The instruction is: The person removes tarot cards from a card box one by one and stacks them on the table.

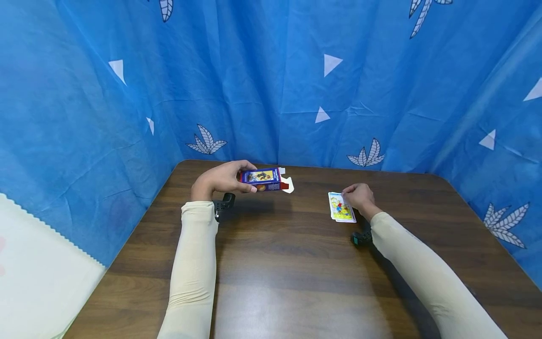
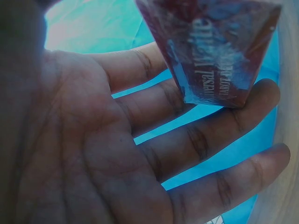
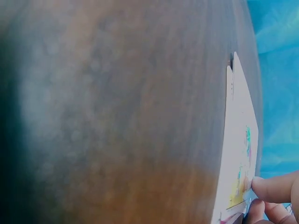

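Observation:
My left hand (image 1: 223,179) grips a small tarot deck box (image 1: 261,176) between thumb and fingers, above the table. The box has a yellow picture panel on purple and red sides; its white end flaps (image 1: 288,182) stand open toward the right. In the left wrist view the lettered end of the box (image 2: 217,60) lies against the fingers. Over on the right, my right hand (image 1: 361,195) pinches the far edge of a small stack of tarot cards (image 1: 340,208). The top card shows a yellow picture with a white border. In the right wrist view the thumb presses on the cards (image 3: 240,140).
Both hands are over a dark brown wooden table (image 1: 292,263). Blue curtains (image 1: 262,84) with white leaf and triangle prints hang behind it and at the sides. A white scalloped cloth (image 1: 38,278) hangs at the left. Wrist cameras are strapped to both arms.

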The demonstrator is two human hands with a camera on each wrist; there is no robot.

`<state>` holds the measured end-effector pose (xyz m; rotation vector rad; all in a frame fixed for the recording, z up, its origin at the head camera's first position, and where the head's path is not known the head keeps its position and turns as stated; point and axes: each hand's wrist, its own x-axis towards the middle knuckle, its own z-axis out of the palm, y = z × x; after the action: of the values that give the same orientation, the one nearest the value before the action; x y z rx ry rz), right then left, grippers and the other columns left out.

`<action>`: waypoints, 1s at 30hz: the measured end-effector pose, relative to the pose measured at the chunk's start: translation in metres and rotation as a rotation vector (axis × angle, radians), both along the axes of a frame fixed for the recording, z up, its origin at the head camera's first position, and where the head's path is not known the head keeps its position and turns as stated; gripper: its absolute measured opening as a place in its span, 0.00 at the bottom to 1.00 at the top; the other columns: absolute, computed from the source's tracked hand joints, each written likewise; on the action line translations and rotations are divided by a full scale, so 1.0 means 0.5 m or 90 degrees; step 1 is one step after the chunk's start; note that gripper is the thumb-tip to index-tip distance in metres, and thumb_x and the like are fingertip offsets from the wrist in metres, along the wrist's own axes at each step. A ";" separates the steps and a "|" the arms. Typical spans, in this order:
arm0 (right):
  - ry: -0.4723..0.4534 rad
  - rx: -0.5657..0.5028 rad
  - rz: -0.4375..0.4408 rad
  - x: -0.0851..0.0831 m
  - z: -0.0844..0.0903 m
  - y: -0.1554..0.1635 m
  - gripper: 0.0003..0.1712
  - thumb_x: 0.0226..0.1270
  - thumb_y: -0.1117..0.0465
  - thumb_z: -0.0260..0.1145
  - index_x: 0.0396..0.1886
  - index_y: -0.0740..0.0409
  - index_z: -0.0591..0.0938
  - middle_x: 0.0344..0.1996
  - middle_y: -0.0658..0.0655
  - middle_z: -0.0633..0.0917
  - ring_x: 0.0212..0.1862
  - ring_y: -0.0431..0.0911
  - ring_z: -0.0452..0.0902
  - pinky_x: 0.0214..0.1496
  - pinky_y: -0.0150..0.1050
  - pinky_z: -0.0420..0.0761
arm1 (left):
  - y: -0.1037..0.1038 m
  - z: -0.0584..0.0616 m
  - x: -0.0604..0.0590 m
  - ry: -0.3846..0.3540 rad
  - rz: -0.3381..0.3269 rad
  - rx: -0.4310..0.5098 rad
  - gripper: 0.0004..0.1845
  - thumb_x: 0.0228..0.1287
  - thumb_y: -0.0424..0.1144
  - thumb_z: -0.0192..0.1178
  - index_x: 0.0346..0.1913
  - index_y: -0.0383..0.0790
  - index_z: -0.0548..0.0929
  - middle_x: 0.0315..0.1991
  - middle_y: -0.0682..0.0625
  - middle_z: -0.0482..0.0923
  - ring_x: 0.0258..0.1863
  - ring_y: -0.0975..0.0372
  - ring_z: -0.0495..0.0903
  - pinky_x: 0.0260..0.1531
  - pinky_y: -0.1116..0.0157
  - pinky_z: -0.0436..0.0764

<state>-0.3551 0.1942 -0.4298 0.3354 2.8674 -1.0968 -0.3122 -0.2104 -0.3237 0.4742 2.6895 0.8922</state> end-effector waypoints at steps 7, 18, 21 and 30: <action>0.090 -0.078 0.027 0.002 0.046 -0.022 0.17 0.71 0.56 0.60 0.49 0.64 0.82 0.51 0.64 0.81 0.50 0.54 0.75 0.42 0.39 0.75 | 0.007 -0.005 -0.002 0.005 -0.007 -0.007 0.39 0.55 0.54 0.72 0.67 0.46 0.69 0.60 0.45 0.74 0.56 0.52 0.74 0.58 0.54 0.79; -0.060 -0.361 0.303 0.054 0.155 -0.191 0.16 0.73 0.52 0.61 0.49 0.60 0.80 0.38 0.56 0.77 0.17 0.39 0.56 0.17 0.32 0.57 | 0.002 -0.005 -0.003 0.018 -0.010 -0.012 0.40 0.54 0.53 0.73 0.67 0.45 0.69 0.59 0.44 0.74 0.57 0.52 0.74 0.59 0.53 0.78; -0.084 -0.346 0.318 0.061 0.158 -0.222 0.16 0.73 0.54 0.61 0.50 0.60 0.80 0.38 0.58 0.78 0.17 0.40 0.56 0.16 0.33 0.56 | 0.001 -0.004 -0.001 0.015 -0.004 -0.015 0.40 0.54 0.53 0.73 0.67 0.45 0.69 0.60 0.44 0.73 0.57 0.51 0.73 0.60 0.53 0.78; -0.155 -0.336 0.320 0.065 0.147 -0.258 0.16 0.73 0.55 0.59 0.51 0.61 0.80 0.32 0.54 0.77 0.16 0.39 0.56 0.15 0.31 0.56 | 0.007 0.003 0.005 0.014 -0.008 -0.013 0.39 0.55 0.52 0.73 0.67 0.45 0.69 0.60 0.44 0.73 0.57 0.51 0.73 0.60 0.52 0.78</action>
<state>-0.3226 0.0652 -0.3562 -0.2495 2.1575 -1.4945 -0.3097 -0.2069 -0.3222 0.4998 2.7102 0.8593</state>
